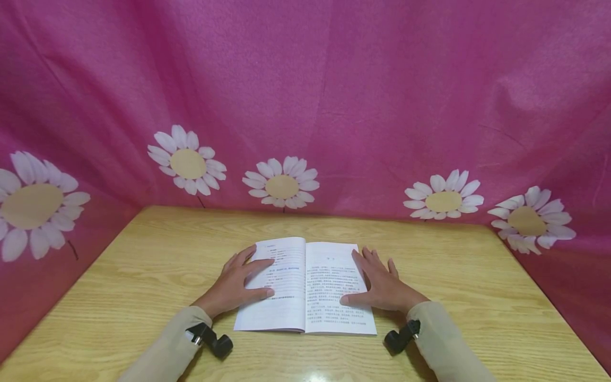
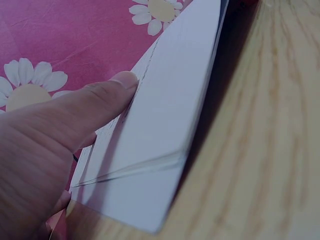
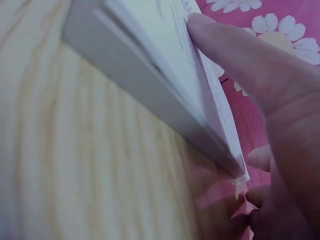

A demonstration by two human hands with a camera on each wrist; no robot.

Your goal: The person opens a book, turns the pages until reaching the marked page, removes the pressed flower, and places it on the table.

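Note:
An open book (image 1: 329, 313) with printed pages lies on the wooden table, its spine running away from the person. Over the left page, the left hand (image 1: 236, 284) has its thumb and index finger extended across the print, with other fingers along the outer edge. The left thumb (image 2: 107, 92) overlaps the page in the left wrist view. At the right page, the right hand (image 1: 382, 284) lays its thumb over the print while its other fingers spread at and beyond the outer edge. The right wrist view shows the right thumb (image 3: 220, 40) over the page and the thick page block (image 3: 165, 100) below.
The light wooden table (image 1: 157, 254) extends around the book. Behind and beside it hangs a magenta cloth (image 1: 334, 106) printed with large white daisies. Small black devices are strapped at the left cuff (image 1: 183, 329) and right cuff (image 1: 436, 323).

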